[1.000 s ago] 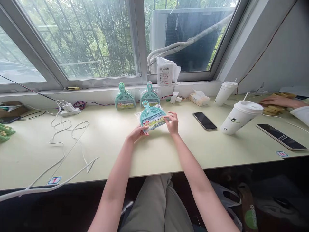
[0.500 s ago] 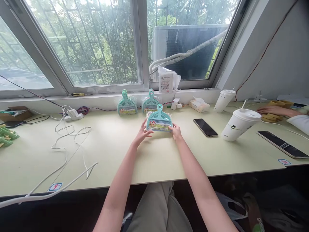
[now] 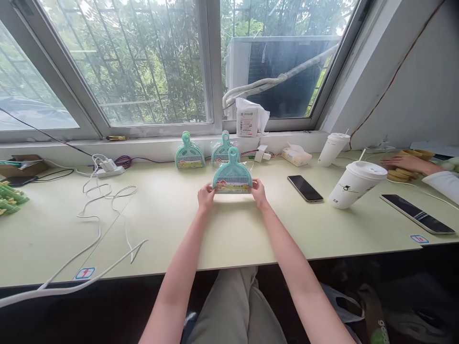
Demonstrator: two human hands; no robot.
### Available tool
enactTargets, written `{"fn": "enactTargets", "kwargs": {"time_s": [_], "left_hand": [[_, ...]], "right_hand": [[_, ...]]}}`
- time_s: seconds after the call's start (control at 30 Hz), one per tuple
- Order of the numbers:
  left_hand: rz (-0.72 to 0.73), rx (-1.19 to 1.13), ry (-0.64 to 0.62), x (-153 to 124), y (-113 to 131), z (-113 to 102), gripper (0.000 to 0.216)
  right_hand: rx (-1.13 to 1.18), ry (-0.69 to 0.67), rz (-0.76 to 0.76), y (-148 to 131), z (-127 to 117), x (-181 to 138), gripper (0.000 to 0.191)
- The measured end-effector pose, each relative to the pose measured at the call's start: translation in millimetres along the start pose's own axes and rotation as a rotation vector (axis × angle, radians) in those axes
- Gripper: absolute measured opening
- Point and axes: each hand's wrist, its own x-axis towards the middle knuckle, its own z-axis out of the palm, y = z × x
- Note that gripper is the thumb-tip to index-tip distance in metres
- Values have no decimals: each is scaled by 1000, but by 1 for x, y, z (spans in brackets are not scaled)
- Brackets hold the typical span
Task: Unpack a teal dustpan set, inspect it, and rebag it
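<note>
A mint-green dustpan and brush set in clear wrapping stands upright over the table, its handle pointing up and a printed label along its lower part. My left hand is closed on its lower left corner, and my right hand grips the lower right corner. Behind it, against the wall under the window, lean a second wrapped dustpan set, partly hidden, and another dustpan set further left.
To the right lie a phone, a large white cup, a tablet-like device and a tissue pack. White cables and a power strip spread over the left side. At far right, another person's hand rests on yellow items.
The held dustpan set has shifted slightly left and now faces me squarely. My left hand's fingers, spread before, have closed on its lower left corner.
</note>
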Motion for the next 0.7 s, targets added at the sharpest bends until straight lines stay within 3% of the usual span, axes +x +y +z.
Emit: {"fn": "enactTargets", "kwargs": {"time_s": [0.07, 0.23, 0.4, 0.5, 0.7], "left_hand": [[22, 87, -45, 7, -10, -6, 23], [44, 269, -55, 38, -32, -30, 21], [-2, 363, -56, 89, -63, -78, 20], [-26, 329, 8, 119, -90, -103, 23], [-75, 396, 186, 182, -128, -116, 24]], "right_hand": [[-107, 15, -84, 4, 7, -1, 31], [-356, 44, -147, 8, 46, 8, 20], [-425, -12, -193, 15, 120, 39, 20], [-453, -42, -222, 29, 169, 58, 21], [-566, -78, -284, 58, 238, 105, 32]]}}
